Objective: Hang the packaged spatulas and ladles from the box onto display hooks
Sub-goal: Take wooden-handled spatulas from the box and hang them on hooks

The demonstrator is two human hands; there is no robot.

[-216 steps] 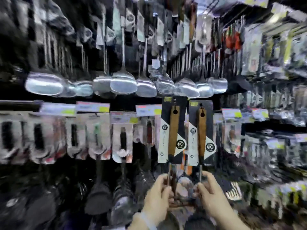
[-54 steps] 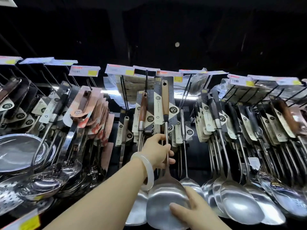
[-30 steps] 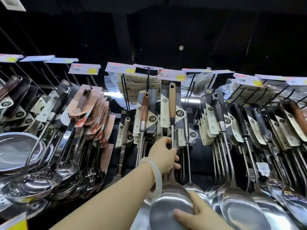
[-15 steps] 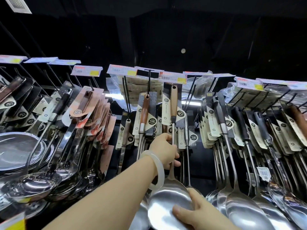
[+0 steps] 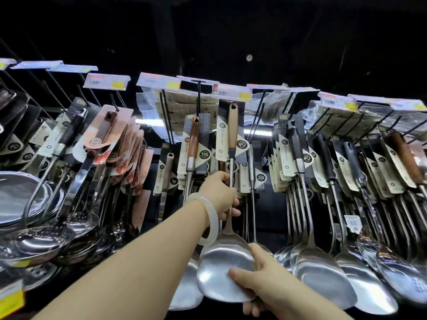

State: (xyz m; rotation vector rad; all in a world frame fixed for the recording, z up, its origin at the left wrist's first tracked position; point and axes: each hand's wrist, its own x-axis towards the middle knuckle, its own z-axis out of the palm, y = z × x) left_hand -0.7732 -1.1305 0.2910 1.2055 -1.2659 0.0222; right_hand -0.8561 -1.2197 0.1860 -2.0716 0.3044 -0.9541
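Observation:
A steel spatula (image 5: 225, 262) with a light wooden handle and a black-and-cream card sleeve stands upright in front of the rack. My left hand (image 5: 219, 194) grips its thin metal shaft; a pale bangle sits on that wrist. My right hand (image 5: 256, 280) holds the lower right edge of its blade. The hole at the handle's top (image 5: 233, 107) is level with the tip of a black display hook, just under a price tag (image 5: 231, 92). Whether the hook passes through the hole is unclear.
Packaged spatulas (image 5: 323, 262) hang in dense rows to the right, and a brown-handled one (image 5: 193, 144) hangs just left. Ladles and skimmers (image 5: 41, 241) crowd the left side. Price tags line the hook ends above. The box is not in view.
The spatula has risen toward the hook under the price tag. Both hands kept their grip and moved up with it. Seven seconds ago the hands held two packaged utensils.

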